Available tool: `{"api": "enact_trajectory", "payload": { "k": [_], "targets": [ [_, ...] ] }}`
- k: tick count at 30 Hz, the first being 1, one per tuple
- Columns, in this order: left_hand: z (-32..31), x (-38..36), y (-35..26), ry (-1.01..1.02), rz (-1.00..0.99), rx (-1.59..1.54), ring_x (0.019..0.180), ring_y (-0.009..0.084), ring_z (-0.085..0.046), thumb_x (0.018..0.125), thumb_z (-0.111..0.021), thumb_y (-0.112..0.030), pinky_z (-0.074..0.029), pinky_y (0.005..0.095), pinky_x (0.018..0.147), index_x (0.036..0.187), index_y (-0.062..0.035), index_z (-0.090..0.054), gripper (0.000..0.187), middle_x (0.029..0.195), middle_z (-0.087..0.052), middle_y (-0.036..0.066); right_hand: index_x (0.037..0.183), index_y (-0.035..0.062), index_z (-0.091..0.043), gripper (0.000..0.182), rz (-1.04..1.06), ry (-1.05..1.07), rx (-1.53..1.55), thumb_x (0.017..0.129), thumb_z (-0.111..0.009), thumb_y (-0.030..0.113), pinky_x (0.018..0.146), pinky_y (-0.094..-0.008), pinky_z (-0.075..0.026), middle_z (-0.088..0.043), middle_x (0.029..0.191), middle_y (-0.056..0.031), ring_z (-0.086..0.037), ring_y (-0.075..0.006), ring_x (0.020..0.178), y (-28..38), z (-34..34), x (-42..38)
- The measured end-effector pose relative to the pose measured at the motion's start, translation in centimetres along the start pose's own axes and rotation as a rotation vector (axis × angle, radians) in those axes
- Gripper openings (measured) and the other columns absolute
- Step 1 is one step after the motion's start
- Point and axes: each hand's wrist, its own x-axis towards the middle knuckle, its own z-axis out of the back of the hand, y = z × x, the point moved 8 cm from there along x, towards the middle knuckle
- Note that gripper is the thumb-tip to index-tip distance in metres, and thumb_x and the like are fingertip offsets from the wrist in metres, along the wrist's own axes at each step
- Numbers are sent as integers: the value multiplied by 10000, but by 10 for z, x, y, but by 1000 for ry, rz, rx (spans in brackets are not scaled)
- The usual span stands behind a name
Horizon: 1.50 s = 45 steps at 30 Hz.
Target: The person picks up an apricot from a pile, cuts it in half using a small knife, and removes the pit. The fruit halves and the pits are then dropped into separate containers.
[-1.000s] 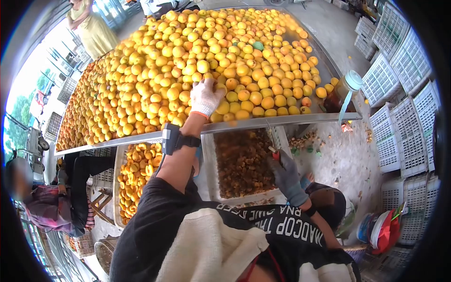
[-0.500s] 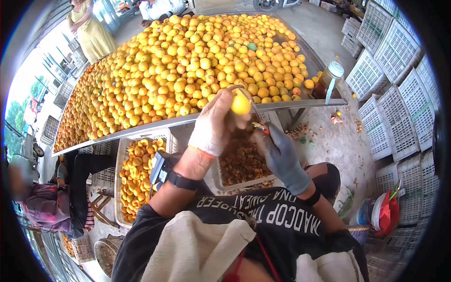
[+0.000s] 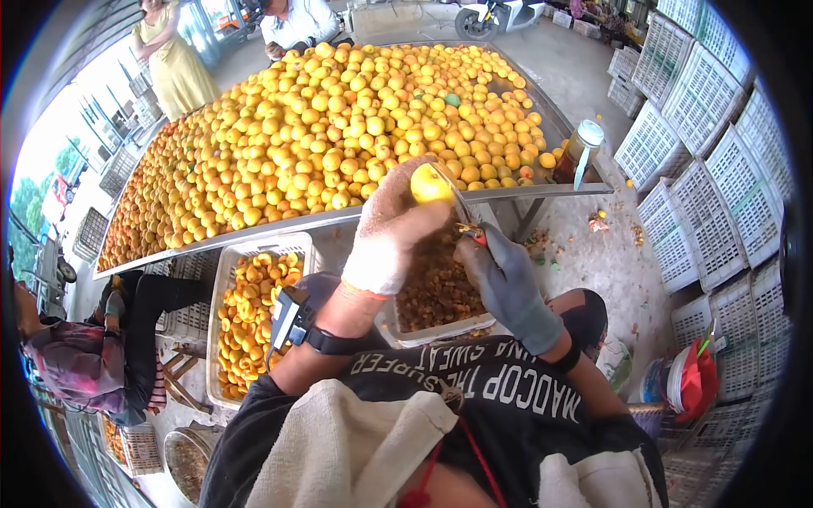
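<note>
From the head view, the left hand [image 3: 385, 229] is curling its fingers around a yellow fruit [image 3: 430, 184] by the near edge of the table [image 3: 542, 193]. The right hand [image 3: 510, 284] is closing around a red-handled tool [image 3: 472, 234] beside it, while two crates [image 3: 213, 339] are sitting on the table's near side, holding fruit halves [image 3: 258, 313] and brown scraps [image 3: 436, 292].

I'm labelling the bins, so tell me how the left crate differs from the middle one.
The left crate holds bright yellow-orange fruit pieces; the middle crate holds dark brown bits. The left crate sits outside the left forearm, the middle crate between both forearms, partly hidden by the gloved hands. Both crates are pale and open-topped.
</note>
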Motion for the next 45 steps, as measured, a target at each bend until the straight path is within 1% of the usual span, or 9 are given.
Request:
{"api": "enact_trajectory", "payload": {
  "k": [4,6,9,17,24,26,29,38,45],
  "targets": [
    [-6,-1,-5,2,-26,3,1017,147,-558,839,-633,-1,-463,276,890,1307,33,-481,493,1128,-592,68,970,-16,-575,154,33,1,-96,991,-533,131,504,-270,-386,-599,695,-36,-486,-77,570,-5,0,-2],
    [-9,-4,-8,1,-24,-32,1011,146,-560,837,-632,6,-469,280,875,1307,31,-483,494,1129,-591,69,977,-34,-548,264,75,-58,-142,961,-603,224,518,-416,-413,-570,658,-212,-562,-391,575,7,4,-2],
    [-13,-5,-10,-2,-42,-64,1039,180,-572,832,-667,-46,-468,309,908,1314,38,-484,522,1151,-599,92,1023,-36,-536,310,62,-29,-198,953,-608,257,518,-454,-415,-583,668,-227,-587,-421,607,9,2,-2],
    [-17,-1,44,37,250,-408,807,186,-587,944,-582,-389,-473,298,659,1252,-47,-533,463,1038,-597,50,1004,-18,-509,328,-29,-75,-391,954,-587,297,541,-507,-443,-602,682,-232,-601,-446,644,-3,-2,1],
    [-23,0,6,6,-59,96,1113,233,-544,950,-601,-329,-433,352,961,1289,38,-487,513,1203,-575,114,979,-17,-504,347,-21,-104,-342,952,-584,319,543,-506,-456,-613,677,-225,-613,-442,652,0,1,0],
    [-17,2,12,-53,-110,111,696,131,-573,952,-583,-357,-460,233,614,1250,-24,-526,451,958,-608,50,985,-15,-505,342,-18,-108,-376,951,-584,315,544,-507,-458,-612,674,-225,-614,-442,654,-8,-1,1],
    [-6,5,66,-140,216,-310,709,112,-571,947,-584,-362,-463,240,626,1193,-11,-562,429,945,-614,39,994,-11,-506,333,-42,-107,-427,949,-586,309,547,-510,-460,-613,670,-227,-613,-444,655,-15,-4,3],
    [-16,7,25,-28,-106,275,747,96,-558,961,-527,-376,-442,220,638,1180,-21,-545,418,904,-620,57,1000,-7,-506,335,-33,-112,-355,949,-580,315,549,-518,-461,-613,673,-238,-610,-449,646,-24,0,1],
    [-1,7,93,-137,312,33,694,114,-538,947,-341,-668,-411,247,596,1064,-32,-642,713,843,-625,53,1125,1,-504,394,-75,-93,-580,954,-551,352,564,-513,-483,-641,700,-212,-634,-419,652,-44,-7,-2]
  ]
}}
